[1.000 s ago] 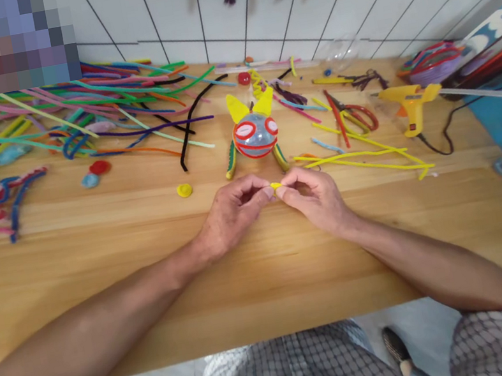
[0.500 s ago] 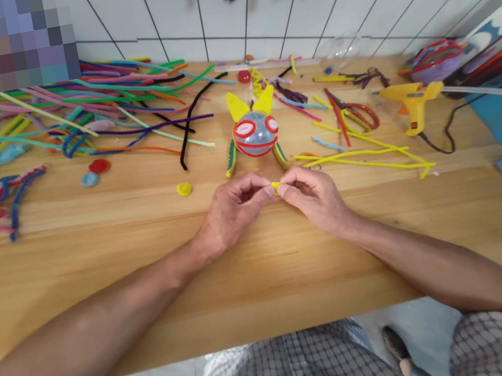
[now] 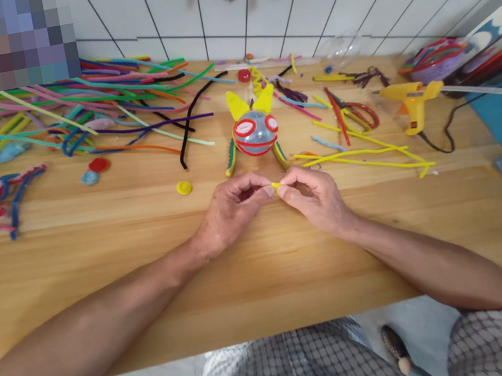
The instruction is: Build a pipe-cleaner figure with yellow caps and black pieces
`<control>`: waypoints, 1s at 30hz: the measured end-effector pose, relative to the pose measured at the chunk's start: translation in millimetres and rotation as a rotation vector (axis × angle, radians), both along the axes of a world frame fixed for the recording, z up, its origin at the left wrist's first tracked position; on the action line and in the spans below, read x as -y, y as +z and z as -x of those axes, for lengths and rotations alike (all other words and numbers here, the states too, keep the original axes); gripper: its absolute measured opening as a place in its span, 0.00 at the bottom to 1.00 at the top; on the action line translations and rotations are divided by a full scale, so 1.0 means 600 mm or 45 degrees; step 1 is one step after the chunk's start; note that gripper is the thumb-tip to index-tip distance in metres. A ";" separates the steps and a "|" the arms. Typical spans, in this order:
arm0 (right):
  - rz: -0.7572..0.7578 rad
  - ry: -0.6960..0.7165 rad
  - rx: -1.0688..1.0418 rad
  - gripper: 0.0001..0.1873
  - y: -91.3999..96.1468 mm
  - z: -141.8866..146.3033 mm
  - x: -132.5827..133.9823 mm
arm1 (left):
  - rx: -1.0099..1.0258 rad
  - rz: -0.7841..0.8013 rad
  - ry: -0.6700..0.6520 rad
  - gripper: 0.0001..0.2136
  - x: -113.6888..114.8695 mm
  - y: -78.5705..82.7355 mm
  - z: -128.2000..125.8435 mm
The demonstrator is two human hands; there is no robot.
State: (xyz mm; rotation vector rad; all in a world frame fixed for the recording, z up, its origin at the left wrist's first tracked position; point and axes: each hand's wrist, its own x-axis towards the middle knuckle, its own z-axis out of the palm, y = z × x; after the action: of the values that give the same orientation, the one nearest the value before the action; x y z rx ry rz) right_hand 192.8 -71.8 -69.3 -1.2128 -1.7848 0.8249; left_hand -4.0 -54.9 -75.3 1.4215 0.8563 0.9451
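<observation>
My left hand [image 3: 235,209] and my right hand [image 3: 313,195] meet over the near middle of the table. Between their pinched thumbs and forefingers is a small piece of yellow pipe cleaner [image 3: 276,185], mostly covered by the fingertips. Just beyond the hands stands a figure [image 3: 257,132] with a clear round body, yellow ears, red-ringed eyes, a red mouth line and green-and-yellow limbs. A yellow pipe cleaner coil [image 3: 184,188] lies flat to the left of my left hand. Several long yellow pipe cleaners [image 3: 362,158] lie right of my right hand.
Many coloured pipe cleaners [image 3: 118,95] are heaped at the back left. Red-handled scissors [image 3: 359,115] and a yellow glue gun [image 3: 413,100] with its black cord lie on the right. A tiled wall [image 3: 280,21] borders the wooden table [image 3: 269,288] at the back.
Both hands stay almost in place, still pinching the yellow piece, with only a tiny shift at the fingertips. The things on the table have not moved.
</observation>
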 end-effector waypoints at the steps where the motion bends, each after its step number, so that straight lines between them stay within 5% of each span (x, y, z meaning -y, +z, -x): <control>1: -0.003 0.003 -0.004 0.09 -0.001 0.000 0.000 | 0.003 -0.008 -0.007 0.13 0.000 0.000 0.000; 16: -0.184 0.043 0.054 0.08 -0.004 -0.004 0.002 | 0.048 -0.012 -0.070 0.13 -0.005 -0.003 0.001; 30: -0.009 -0.014 -0.097 0.07 -0.013 -0.005 0.001 | 0.052 0.014 0.018 0.11 -0.002 -0.004 -0.001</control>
State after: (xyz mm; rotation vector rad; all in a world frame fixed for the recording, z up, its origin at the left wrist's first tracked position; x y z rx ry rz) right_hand 195.6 -72.6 -77.2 -1.1706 -1.7170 0.8463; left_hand -3.6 -53.7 -77.9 1.3841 0.8407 0.9754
